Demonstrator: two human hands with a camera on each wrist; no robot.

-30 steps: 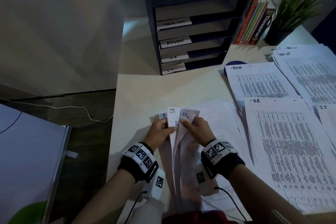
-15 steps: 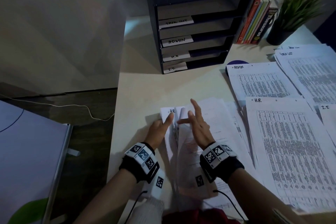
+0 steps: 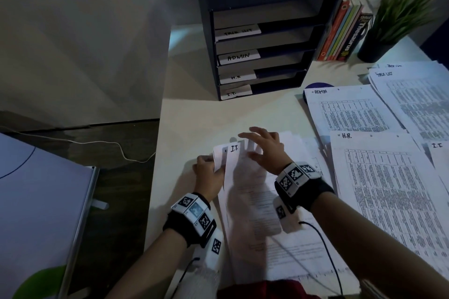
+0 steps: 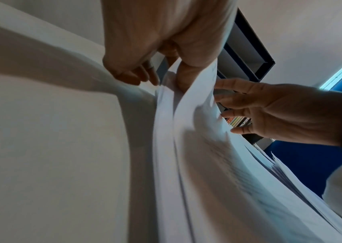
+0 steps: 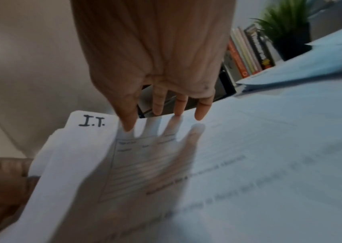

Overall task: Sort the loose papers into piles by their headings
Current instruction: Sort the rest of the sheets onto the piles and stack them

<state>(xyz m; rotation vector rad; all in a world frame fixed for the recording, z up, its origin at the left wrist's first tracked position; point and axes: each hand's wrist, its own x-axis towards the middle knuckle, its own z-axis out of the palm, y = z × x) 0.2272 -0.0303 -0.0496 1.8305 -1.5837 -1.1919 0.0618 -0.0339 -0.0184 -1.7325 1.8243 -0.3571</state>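
Desk (image 3: pixel 194 114), tray labels "ADMIN" (image 3: pixel 238 57), sheet headed "I.T." (image 3: pixel 234 148), "Thesaurus" book (image 3: pixel 353 36)

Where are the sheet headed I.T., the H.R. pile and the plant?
I.T. sheet (image 3: pixel 234 148): head view, on its handwritten heading.
H.R. pile (image 3: pixel 388 192): head view, on the top sheet's printed table.
Potted plant (image 3: pixel 401 14): head view, on its green leaves.

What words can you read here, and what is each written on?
"I.T.": sheet that the left hand pinches.
"ADMIN": tray label; also pile.
"H.R.": pile.
"Thesaurus": book spine.
Top tray label, lower tray labels and printed tables: too blurred.
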